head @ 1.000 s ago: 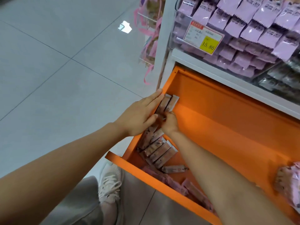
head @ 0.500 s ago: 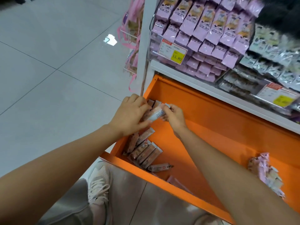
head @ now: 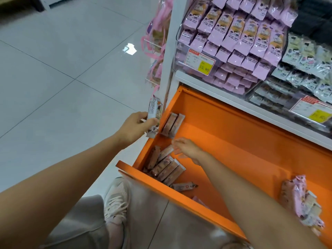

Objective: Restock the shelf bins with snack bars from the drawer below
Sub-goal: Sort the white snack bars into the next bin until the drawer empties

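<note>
Several snack bars (head: 167, 169) lie inside the orange drawer (head: 233, 141) at its left end, right hand (head: 186, 149) loosely spread above them, left hand (head: 134, 126) gripping picked bars (head: 153, 114) just outside its left wall.

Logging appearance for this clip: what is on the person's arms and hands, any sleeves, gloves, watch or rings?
No sleeve shows on the left forearm or the right forearm; both are bare to the frame edge. The left hand has no glove, ring or watch. The right hand is ungloved too, but blurred, so a ring cannot be ruled out.
</note>
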The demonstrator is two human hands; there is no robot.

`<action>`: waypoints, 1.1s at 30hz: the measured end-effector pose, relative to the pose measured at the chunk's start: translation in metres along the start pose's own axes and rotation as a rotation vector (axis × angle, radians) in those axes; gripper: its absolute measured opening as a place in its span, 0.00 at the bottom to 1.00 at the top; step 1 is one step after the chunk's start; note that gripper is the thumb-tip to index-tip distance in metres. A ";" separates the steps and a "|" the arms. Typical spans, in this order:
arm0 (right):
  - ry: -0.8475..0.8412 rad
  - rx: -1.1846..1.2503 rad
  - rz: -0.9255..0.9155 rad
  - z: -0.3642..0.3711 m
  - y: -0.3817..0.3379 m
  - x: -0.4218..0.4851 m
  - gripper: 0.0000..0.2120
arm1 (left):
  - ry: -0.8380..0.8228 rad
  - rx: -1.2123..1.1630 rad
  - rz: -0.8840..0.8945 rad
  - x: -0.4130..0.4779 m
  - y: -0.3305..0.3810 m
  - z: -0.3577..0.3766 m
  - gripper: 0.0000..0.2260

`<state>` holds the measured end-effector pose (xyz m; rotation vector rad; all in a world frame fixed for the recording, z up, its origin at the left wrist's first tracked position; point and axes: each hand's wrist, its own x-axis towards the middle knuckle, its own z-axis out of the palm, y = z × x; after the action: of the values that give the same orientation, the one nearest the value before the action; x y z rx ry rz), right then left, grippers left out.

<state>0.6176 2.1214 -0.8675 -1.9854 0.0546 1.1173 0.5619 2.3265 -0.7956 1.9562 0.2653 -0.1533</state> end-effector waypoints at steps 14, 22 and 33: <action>0.182 -0.634 -0.024 0.055 0.061 0.068 0.28 | -0.134 -0.328 -0.135 0.003 -0.028 -0.005 0.13; 0.086 -0.413 0.002 0.047 0.042 0.053 0.07 | -0.140 -0.329 -0.123 0.000 -0.026 -0.005 0.17; 0.144 0.187 -0.111 -0.011 0.002 0.009 0.29 | -0.123 -0.257 -0.098 -0.007 -0.007 -0.008 0.07</action>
<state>0.6296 2.1157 -0.8730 -1.8746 0.1186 0.8656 0.5536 2.3361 -0.7970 1.6726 0.2856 -0.2883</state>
